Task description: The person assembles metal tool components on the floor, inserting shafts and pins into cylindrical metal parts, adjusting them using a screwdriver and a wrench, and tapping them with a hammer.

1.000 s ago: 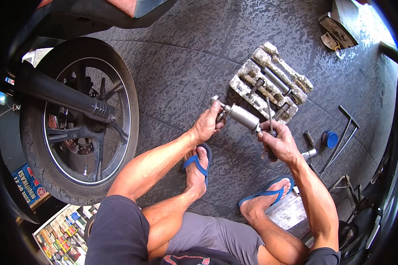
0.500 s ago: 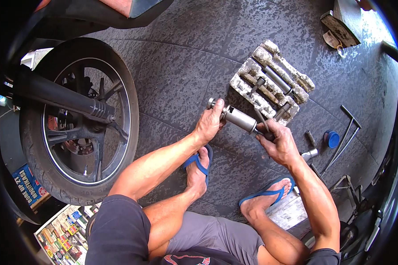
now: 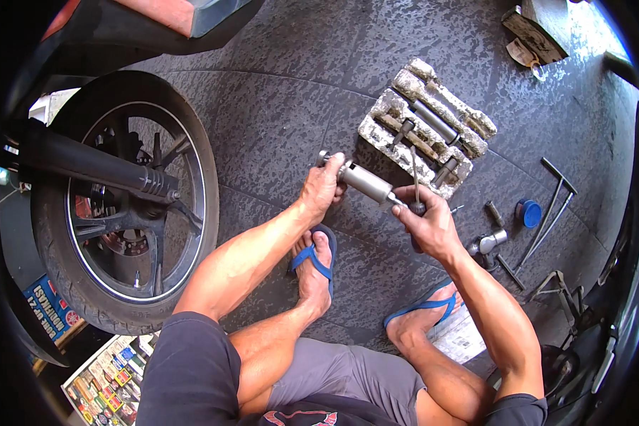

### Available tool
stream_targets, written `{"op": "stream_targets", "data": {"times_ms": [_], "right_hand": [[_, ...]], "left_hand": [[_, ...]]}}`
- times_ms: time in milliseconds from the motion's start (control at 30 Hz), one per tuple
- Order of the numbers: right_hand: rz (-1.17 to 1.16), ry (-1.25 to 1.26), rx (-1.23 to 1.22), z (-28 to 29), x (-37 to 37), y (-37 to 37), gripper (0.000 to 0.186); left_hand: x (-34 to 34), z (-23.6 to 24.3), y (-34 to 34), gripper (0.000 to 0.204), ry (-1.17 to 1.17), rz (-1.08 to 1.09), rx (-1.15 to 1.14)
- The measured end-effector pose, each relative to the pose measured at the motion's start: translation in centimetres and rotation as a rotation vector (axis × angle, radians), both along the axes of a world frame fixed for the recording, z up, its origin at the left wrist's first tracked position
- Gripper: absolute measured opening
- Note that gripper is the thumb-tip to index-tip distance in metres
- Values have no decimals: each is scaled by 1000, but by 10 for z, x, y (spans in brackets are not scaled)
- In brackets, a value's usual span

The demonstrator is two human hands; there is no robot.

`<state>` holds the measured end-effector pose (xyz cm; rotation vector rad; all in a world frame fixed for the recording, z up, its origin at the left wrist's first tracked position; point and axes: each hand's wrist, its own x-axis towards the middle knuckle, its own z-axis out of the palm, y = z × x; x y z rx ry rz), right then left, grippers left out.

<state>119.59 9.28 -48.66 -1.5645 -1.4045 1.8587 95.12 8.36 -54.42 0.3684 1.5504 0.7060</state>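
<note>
My left hand (image 3: 321, 192) is closed around the left end of a silver metal cylinder (image 3: 368, 184), held level above the floor; its flanged end shows past my thumb. At the cylinder's right end a thin shiny shaft (image 3: 396, 201) comes out and meets the fingertips of my right hand (image 3: 433, 226). Closed in that right hand is a dark round-headed tool (image 3: 418, 208), with a thin rod standing up from it; the rest is hidden by the fingers. Just beyond my hands lies a worn white foam tray (image 3: 376, 129) holding dark metal tool parts and another metal cylinder (image 3: 435, 122).
A motorcycle wheel (image 3: 207, 213) and fork stand at the left. On the floor to the right are a blue round lid (image 3: 528, 212), a long T-handle (image 3: 559, 179), a silver-headed tool (image 3: 491, 241) and a small dark cylinder (image 3: 495, 211). A wooden block (image 3: 536, 35) sits far right.
My right hand has shifted left and up, its fingertips now at the shaft. More of the shiny shaft shows at the cylinder's end. The rod stands more upright. The view has moved slightly.
</note>
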Motion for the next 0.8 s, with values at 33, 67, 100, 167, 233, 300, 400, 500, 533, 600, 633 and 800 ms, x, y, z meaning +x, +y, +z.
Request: {"op": "stream_targets", "data": {"times_ms": [33,67,100,167,233,300,400,500,533,600,633,800], "right_hand": [[-50,34,-81,2,-4,-2,28],[-102,62,-154,5,-4,-1,26],[-110,56,-147,2,-5,-2,26],[-174,135,-151,-4,-9,-4,26],[-126,79,-195,0,-12,0,25],[-134,91,-173,-3,-12,0,24],[-101,42,21,-18,-11,-3,24],[-115,48,69,-21,-9,-1,24],[-102,37,58,-19,-9,1,24],[-81,36,54,-19,-12,2,24],[-87,41,133,-22,-15,0,24],[-207,-187,175,-22,-18,-7,29]], "left_hand": [[-5,-4,-1,49,-54,54,6],[-8,-5,2,49,-114,68,-6],[-10,-6,3,49,-147,82,-43],[-13,-6,5,49,-178,89,-75],[-17,-3,6,52,-31,1,-122],[-25,-1,12,53,305,-164,-68],[-18,8,9,44,988,-312,427],[-2,59,38,52,902,-995,1072],[3,61,49,53,809,-1187,1105],[10,52,66,47,708,-1507,707],[14,47,76,46,756,-1614,641],[7,10,63,41,790,-1362,737]]}}
